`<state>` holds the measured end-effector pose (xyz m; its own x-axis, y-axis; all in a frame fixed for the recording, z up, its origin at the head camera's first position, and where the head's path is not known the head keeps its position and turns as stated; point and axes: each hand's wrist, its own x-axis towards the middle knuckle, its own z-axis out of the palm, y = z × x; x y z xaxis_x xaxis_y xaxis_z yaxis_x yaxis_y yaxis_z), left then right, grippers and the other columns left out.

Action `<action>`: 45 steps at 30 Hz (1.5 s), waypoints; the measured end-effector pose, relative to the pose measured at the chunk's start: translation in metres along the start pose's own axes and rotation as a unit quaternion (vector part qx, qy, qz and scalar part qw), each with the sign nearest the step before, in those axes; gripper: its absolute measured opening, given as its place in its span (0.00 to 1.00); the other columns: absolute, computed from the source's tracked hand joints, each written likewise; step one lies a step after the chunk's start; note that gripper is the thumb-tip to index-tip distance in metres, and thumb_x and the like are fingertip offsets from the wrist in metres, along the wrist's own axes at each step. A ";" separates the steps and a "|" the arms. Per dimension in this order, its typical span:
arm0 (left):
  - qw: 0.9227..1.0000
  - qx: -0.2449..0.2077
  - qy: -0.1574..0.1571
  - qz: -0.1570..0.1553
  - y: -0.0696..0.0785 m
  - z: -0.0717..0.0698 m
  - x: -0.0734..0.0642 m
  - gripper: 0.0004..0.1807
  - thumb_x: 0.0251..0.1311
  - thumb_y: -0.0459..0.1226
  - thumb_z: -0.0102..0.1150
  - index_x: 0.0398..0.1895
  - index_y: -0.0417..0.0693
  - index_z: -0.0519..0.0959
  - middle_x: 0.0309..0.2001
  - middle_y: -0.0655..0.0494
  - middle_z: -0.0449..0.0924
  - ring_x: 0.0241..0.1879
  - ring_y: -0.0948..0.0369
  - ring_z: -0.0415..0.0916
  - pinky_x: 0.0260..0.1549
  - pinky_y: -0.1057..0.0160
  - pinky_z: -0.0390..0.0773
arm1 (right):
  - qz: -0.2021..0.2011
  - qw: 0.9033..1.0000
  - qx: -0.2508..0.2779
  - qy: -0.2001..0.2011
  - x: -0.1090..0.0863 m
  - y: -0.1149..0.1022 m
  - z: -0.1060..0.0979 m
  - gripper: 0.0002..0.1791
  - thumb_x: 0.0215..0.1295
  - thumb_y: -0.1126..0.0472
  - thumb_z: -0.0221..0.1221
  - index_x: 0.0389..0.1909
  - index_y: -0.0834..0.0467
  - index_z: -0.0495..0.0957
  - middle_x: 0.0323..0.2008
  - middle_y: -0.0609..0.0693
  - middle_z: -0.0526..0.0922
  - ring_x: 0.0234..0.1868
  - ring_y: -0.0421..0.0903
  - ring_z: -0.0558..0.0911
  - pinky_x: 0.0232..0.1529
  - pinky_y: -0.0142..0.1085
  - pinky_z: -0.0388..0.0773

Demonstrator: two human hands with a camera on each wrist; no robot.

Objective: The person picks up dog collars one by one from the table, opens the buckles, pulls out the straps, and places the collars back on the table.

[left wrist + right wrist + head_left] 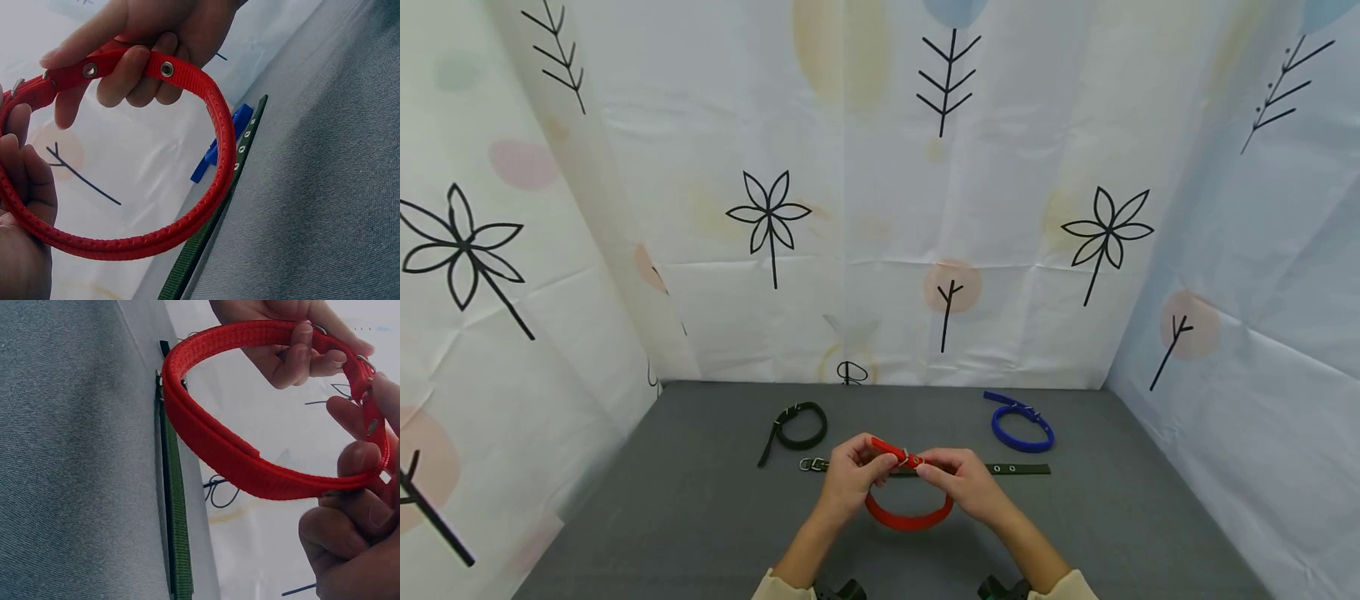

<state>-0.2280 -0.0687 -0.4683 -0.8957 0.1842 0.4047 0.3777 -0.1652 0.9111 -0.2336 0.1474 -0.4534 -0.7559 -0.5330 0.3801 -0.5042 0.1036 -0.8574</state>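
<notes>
Both hands hold a red pet collar (908, 522) above the grey table, its band hanging in a loop below the fingers. My left hand (852, 475) pinches the collar near its buckle, and a red strap end sticks up from there in the head view. Close beside it, my right hand (962, 482) grips the part of the band with metal-ringed holes. In the left wrist view the red collar (140, 247) forms a nearly full ring, with fingers (125, 78) curled over its holed part. The right wrist view shows the red collar (212, 440) with its metal buckle between the two hands.
Behind the hands a green collar (1020, 469) lies stretched flat across the grey table (715, 517), partly hidden. A coiled black collar (801, 427) lies at the back left and a coiled blue collar (1022, 429) at the back right. Patterned white cloth (880, 208) encloses the table.
</notes>
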 end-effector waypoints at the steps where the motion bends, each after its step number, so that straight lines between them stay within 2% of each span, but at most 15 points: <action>1: 1.000 -0.001 -0.001 0.001 0.000 0.000 0.000 0.07 0.62 0.30 0.62 0.35 0.31 0.78 0.28 0.45 0.82 0.23 0.63 0.72 0.23 0.67 0.75 | 0.001 1.000 -0.004 0.004 0.000 0.000 0.001 0.11 0.71 0.66 0.54 0.46 0.63 0.84 0.27 0.45 0.78 0.24 0.35 0.68 0.25 0.32 0.67; 5: 1.000 0.000 -0.002 0.005 -0.002 0.000 -0.001 0.07 0.61 0.29 0.63 0.35 0.31 0.78 0.27 0.45 0.82 0.22 0.64 0.72 0.23 0.68 0.75 | 0.004 1.000 -0.027 0.012 0.000 0.001 0.001 0.09 0.70 0.67 0.56 0.43 0.64 0.84 0.23 0.50 0.78 0.21 0.37 0.70 0.22 0.32 0.69; 10: 0.999 0.032 -0.005 -0.003 0.000 0.000 -0.001 0.03 0.60 0.28 0.64 0.33 0.35 0.79 0.26 0.49 0.80 0.21 0.65 0.70 0.22 0.68 0.74 | 0.011 0.999 -0.050 -0.005 0.002 -0.003 -0.001 0.08 0.68 0.70 0.57 0.43 0.67 0.82 0.31 0.59 0.83 0.27 0.39 0.79 0.27 0.39 0.79; 12: 0.999 0.051 -0.009 -0.009 0.003 0.000 -0.001 0.03 0.59 0.28 0.64 0.32 0.37 0.79 0.25 0.50 0.79 0.21 0.65 0.70 0.22 0.67 0.74 | 0.027 0.999 -0.040 -0.015 0.002 -0.006 -0.002 0.08 0.69 0.68 0.57 0.44 0.66 0.81 0.32 0.57 0.84 0.25 0.36 0.77 0.25 0.36 0.77; 17: 0.998 0.065 -0.018 -0.007 0.027 0.004 -0.004 0.03 0.59 0.28 0.64 0.31 0.38 0.79 0.26 0.51 0.80 0.21 0.64 0.70 0.22 0.65 0.75 | 0.056 0.997 0.016 -0.041 0.002 -0.010 -0.003 0.09 0.71 0.65 0.55 0.45 0.66 0.78 0.27 0.48 0.77 0.18 0.35 0.66 0.19 0.29 0.67; 21: 0.998 0.059 -0.021 -0.006 0.036 0.004 -0.006 0.03 0.59 0.28 0.64 0.32 0.36 0.79 0.26 0.49 0.81 0.21 0.64 0.70 0.23 0.66 0.75 | 0.045 0.998 0.022 -0.048 0.002 -0.010 -0.002 0.10 0.72 0.63 0.55 0.47 0.65 0.76 0.33 0.51 0.78 0.25 0.39 0.71 0.26 0.35 0.72; 25: 0.999 0.047 -0.022 -0.002 0.032 0.001 -0.005 0.04 0.59 0.27 0.63 0.33 0.33 0.78 0.27 0.45 0.81 0.21 0.64 0.71 0.23 0.67 0.75 | 0.039 0.998 -0.003 -0.040 0.002 -0.009 0.000 0.10 0.72 0.62 0.55 0.47 0.63 0.78 0.38 0.51 0.81 0.29 0.40 0.75 0.30 0.38 0.76; 31: 0.999 0.037 -0.018 0.010 0.009 -0.005 -0.003 0.04 0.59 0.27 0.63 0.33 0.33 0.78 0.26 0.49 0.81 0.21 0.65 0.71 0.22 0.68 0.75 | 0.017 0.997 -0.075 -0.009 0.000 -0.009 0.002 0.06 0.70 0.65 0.57 0.39 0.59 0.83 0.24 0.41 0.74 0.21 0.34 0.67 0.21 0.30 0.67; 33: 0.999 0.034 -0.016 0.012 0.007 -0.006 -0.002 0.04 0.59 0.28 0.64 0.33 0.34 0.78 0.26 0.52 0.82 0.21 0.66 0.71 0.22 0.67 0.75 | 0.005 0.995 -0.095 0.002 -0.001 -0.017 0.002 0.06 0.69 0.66 0.58 0.34 0.59 0.83 0.20 0.39 0.70 0.19 0.32 0.64 0.19 0.29 0.64; 36: 0.999 0.032 -0.015 0.014 0.007 -0.008 -0.002 0.06 0.59 0.30 0.65 0.33 0.34 0.78 0.26 0.52 0.81 0.21 0.65 0.72 0.22 0.67 0.76 | 0.009 0.994 -0.111 0.012 -0.002 -0.032 0.000 0.08 0.67 0.66 0.60 0.28 0.59 0.83 0.17 0.37 0.68 0.18 0.31 0.63 0.18 0.28 0.62; 40: 0.999 0.034 -0.025 0.002 0.010 -0.012 -0.001 0.09 0.60 0.32 0.65 0.37 0.32 0.77 0.27 0.52 0.80 0.22 0.65 0.72 0.24 0.67 0.76 | 0.024 0.995 -0.100 0.001 -0.004 -0.039 -0.007 0.09 0.66 0.67 0.60 0.26 0.60 0.83 0.16 0.39 0.68 0.17 0.31 0.64 0.18 0.28 0.63; 45: 0.996 0.042 -0.071 -0.023 0.012 -0.018 0.001 0.12 0.63 0.32 0.62 0.43 0.30 0.76 0.30 0.46 0.80 0.23 0.64 0.71 0.26 0.66 0.75 | 0.029 0.997 -0.060 -0.031 -0.008 -0.015 -0.015 0.07 0.67 0.69 0.58 0.31 0.63 0.83 0.16 0.46 0.71 0.16 0.37 0.65 0.18 0.30 0.65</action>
<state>-0.2282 -0.0880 -0.4583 -0.8725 0.3257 0.3643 0.3610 -0.0729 0.9297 -0.2264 0.1625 -0.4380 -0.7599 -0.5731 0.3067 -0.5098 0.2327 -0.8282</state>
